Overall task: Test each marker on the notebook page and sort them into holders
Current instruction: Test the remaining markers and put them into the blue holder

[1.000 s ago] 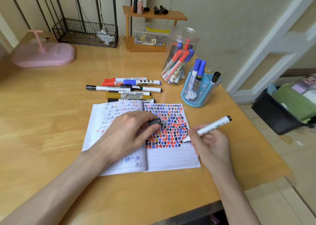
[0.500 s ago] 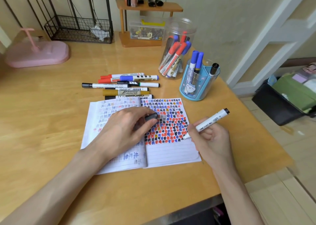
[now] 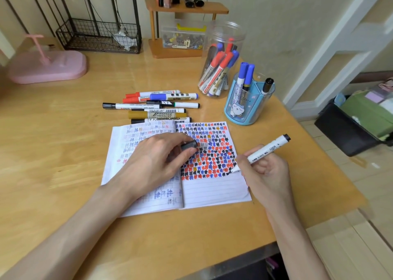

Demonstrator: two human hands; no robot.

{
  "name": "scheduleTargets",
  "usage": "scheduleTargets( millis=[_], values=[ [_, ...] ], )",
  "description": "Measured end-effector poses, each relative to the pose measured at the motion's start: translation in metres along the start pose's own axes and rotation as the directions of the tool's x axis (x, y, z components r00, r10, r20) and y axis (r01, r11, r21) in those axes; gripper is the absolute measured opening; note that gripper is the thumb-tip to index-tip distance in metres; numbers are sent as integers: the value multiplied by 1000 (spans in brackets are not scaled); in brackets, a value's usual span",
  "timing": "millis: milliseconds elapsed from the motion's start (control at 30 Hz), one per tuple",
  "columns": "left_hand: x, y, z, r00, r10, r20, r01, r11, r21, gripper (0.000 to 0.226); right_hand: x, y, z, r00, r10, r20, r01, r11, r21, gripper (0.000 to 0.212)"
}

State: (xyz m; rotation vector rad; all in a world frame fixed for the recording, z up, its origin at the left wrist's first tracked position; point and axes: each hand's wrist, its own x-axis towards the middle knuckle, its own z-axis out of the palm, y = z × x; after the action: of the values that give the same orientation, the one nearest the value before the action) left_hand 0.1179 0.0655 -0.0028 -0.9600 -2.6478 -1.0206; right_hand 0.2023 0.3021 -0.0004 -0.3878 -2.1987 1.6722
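Observation:
An open lined notebook [image 3: 214, 192] lies on the wooden desk, its right page crowded with red, blue and black test marks. My right hand [image 3: 265, 171] holds a white marker [image 3: 262, 153] with its tip touching the page at the lower right of the marks. My left hand [image 3: 157, 158] rests on the left page and pinches the black cap [image 3: 188, 145]. Several markers [image 3: 157, 107] lie in a pile beyond the notebook. A clear jar [image 3: 223, 60] and a blue holder [image 3: 247, 103] stand at the back right with markers in them.
A pink tray-like object [image 3: 49, 67] sits at the far left, a wire basket [image 3: 100, 37] behind it. A small wooden shelf [image 3: 185, 9] over a clear box of clips stands against the wall. The desk's right edge [image 3: 323, 158] drops to a floor with a dark bin [image 3: 348, 130].
The right hand has lowered the marker, so its tip now touches the page beside the marks. The left hand still holds the cap on the notebook.

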Motion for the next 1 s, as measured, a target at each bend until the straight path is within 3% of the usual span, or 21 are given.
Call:
scheduleTargets(
  millis=[433, 667, 900, 1000],
  values=[
    [0, 2, 0, 1000, 14, -2, -14, 1000, 18, 27, 1, 6, 0, 999, -10, 36, 11, 1000, -25, 16],
    [1, 0, 0, 998, 69, 13, -69, 997, 23, 28, 3, -3, -5, 999, 21, -36, -13, 976, 217, 10],
    [4, -5, 0, 994, 107, 3, -107, 994, 4, 33, 20, -23, 1, 989, 3, 146, -40, 968, 248, 11],
    [3, -5, 1, 996, 76, -46, -76, 997, 12, 32, 33, -30, 11, 974, 49, 221, -114, 950, 292, 26]
  ],
)
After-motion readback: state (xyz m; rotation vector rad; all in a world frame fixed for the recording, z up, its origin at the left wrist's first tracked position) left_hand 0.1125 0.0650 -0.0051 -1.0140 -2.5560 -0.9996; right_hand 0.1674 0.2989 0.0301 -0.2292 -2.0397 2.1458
